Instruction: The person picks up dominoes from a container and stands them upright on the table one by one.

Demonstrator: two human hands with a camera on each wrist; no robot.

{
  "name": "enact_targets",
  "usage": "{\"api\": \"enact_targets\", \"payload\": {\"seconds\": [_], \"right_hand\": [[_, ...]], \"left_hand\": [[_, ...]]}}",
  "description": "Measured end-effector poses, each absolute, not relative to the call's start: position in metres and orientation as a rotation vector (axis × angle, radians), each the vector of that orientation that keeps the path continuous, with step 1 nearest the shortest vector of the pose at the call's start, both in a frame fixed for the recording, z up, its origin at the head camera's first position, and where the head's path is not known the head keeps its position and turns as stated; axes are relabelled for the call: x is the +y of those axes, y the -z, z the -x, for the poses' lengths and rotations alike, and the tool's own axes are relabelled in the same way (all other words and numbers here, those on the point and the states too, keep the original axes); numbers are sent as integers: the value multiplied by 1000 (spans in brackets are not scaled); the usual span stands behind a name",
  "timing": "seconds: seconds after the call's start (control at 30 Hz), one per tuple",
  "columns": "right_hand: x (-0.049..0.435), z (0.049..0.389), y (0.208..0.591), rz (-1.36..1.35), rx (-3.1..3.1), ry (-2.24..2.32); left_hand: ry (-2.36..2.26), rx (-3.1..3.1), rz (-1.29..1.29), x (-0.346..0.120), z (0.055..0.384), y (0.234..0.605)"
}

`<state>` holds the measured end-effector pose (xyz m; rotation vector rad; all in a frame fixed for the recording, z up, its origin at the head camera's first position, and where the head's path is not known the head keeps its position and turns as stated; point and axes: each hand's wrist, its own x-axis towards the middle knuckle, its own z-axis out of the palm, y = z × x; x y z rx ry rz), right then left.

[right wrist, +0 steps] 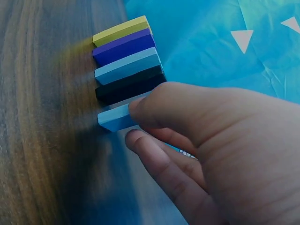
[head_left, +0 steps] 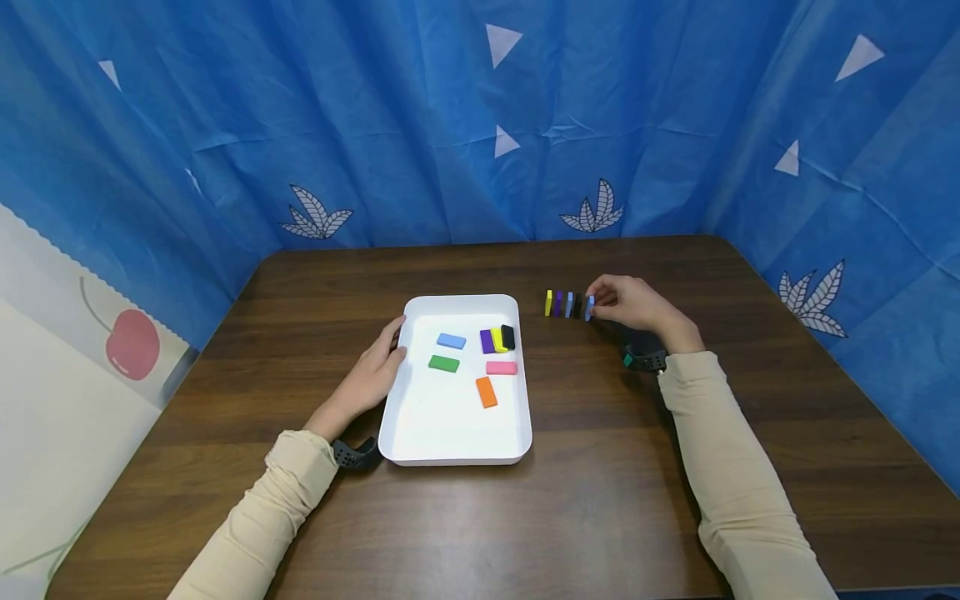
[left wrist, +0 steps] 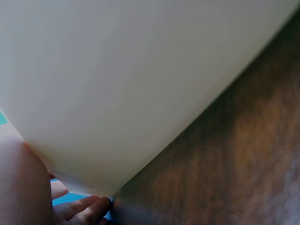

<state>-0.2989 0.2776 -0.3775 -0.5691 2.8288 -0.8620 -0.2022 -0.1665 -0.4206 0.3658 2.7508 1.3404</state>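
My right hand (head_left: pixel 633 304) pinches a light blue domino block (right wrist: pixel 115 118) between thumb and fingers, at the near end of a row of standing blocks. Next to it in the row stand a black block (right wrist: pixel 126 87), another light blue block (right wrist: pixel 126 65), a purple block (right wrist: pixel 123 47) and a yellow block (right wrist: pixel 119 30). My left hand (head_left: pixel 371 371) rests along the left side of a white tray (head_left: pixel 427 433), fingers fairly straight and thumb at the rim.
Inside the tray lie a blue block (head_left: pixel 452 341), a green block (head_left: pixel 444 363), a pink block (head_left: pixel 501 367) and an orange block (head_left: pixel 487 392). Purple, yellow and black blocks (head_left: pixel 508 337) are bunched at its right side. A blue curtain (head_left: pixel 420 125) hangs behind the wooden table (head_left: pixel 600 475).
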Motion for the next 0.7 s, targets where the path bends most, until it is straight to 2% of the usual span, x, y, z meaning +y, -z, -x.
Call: {"api": "enact_targets", "payload": {"seconds": [0.7], "right_hand": [[286,304,410,491,2793,1037]], "left_hand": [[-1311,2781,-351,-165,202,422]]}}
